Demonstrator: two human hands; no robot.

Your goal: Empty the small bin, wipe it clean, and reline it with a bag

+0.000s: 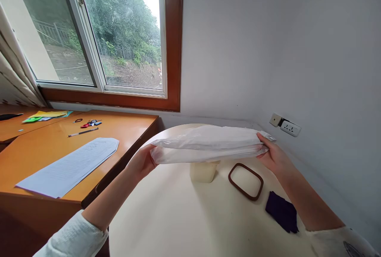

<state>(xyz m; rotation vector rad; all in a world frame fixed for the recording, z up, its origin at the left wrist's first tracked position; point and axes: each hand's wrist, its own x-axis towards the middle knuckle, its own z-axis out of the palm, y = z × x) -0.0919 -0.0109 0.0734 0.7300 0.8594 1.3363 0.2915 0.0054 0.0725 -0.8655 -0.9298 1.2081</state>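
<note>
A long white translucent plastic bag [208, 143] is stretched sideways between my two hands, above the far part of the round cream table [166, 217]. My left hand [144, 161] is closed on the bag's left end, and my right hand [272, 155] pinches the right end, thumb on top. Partly hidden behind and below the bag stands a cream plastic bin [204, 172]. To its right lies a brown rounded rectangular ring [261, 187], flat on the table. A dark purple folded cloth [282, 212] rests near my right forearm.
At the left, a wooden desk [133, 124] holds a stack of papers [74, 165], a pen [83, 132], keys [91, 123] and coloured papers [49, 114]. A wall socket [290, 128] is at the right. Behind the desk is a window [119, 30].
</note>
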